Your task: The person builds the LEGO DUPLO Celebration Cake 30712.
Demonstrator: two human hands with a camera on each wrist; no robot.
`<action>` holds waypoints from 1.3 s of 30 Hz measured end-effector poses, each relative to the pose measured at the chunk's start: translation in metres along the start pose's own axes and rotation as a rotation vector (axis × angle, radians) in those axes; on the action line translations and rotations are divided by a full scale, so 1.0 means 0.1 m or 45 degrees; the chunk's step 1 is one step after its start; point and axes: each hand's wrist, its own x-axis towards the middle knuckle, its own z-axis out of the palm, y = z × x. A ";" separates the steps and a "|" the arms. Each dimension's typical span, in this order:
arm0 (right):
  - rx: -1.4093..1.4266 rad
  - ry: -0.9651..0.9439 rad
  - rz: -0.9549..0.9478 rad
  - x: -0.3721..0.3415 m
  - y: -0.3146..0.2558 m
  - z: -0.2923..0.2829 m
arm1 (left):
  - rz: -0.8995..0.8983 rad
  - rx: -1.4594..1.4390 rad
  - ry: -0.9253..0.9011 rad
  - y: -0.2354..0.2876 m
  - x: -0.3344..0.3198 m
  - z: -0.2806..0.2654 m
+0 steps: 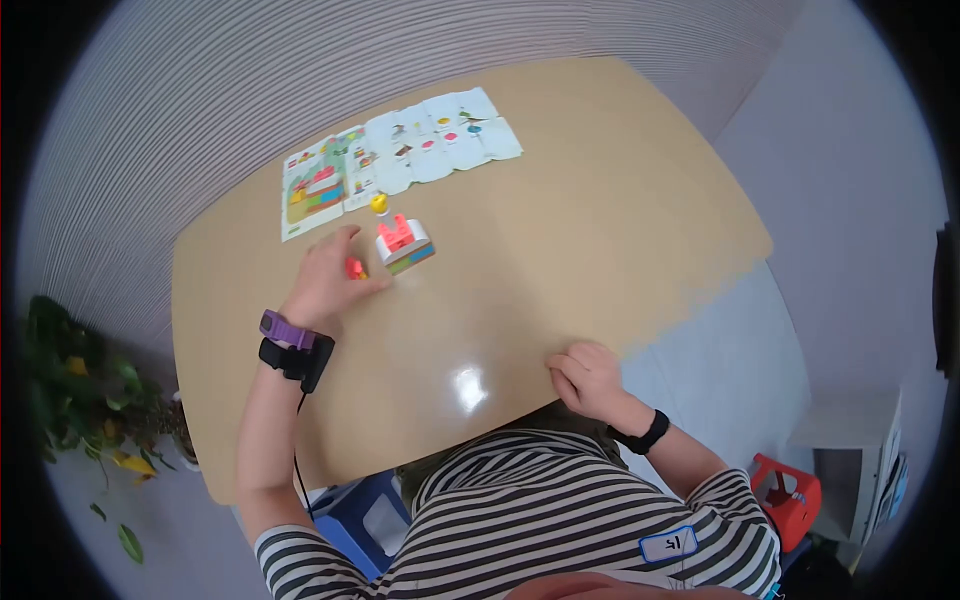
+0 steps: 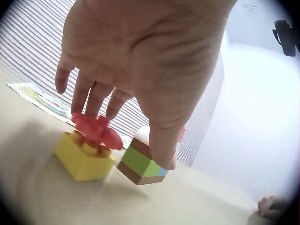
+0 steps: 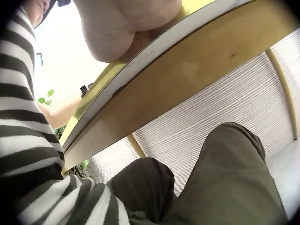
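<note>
My left hand point(image 1: 325, 275) is over the left part of the table, its thumb and fingers spread apart around a small toy piece. In the left wrist view this piece is a red flower-shaped top point(image 2: 96, 131) on a yellow brick point(image 2: 86, 161). The fingers reach behind the red top, and the thumb stands apart from it. Beyond the thumb is a brick build point(image 1: 408, 252) with brown, green and blue layers, a white rounded part, pink-red bricks and a yellow piece point(image 1: 379, 204) near its top. My right hand point(image 1: 590, 380) rests at the near table edge, fingers loosely curled, holding nothing.
An unfolded picture sheet point(image 1: 440, 150) lies at the back left of the tan table point(image 1: 600, 200). A ridged wall point(image 1: 400, 50) stands behind it. A leafy plant point(image 1: 80, 380) is at the left, a blue stool point(image 1: 350, 520) below the near edge, a red chair point(image 1: 790, 500) at the right.
</note>
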 end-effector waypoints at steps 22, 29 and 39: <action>-0.014 -0.050 -0.035 0.02 0.04 -0.04 | 0.115 -0.119 -0.003 0.11 0.19 0.23; -0.002 -0.065 -0.027 0.05 0.07 -0.03 | 0.091 -0.161 0.008 0.03 0.13 0.23; 0.009 -0.069 -0.026 0.07 0.06 -0.02 | -0.038 0.279 0.135 -0.03 -0.88 -0.01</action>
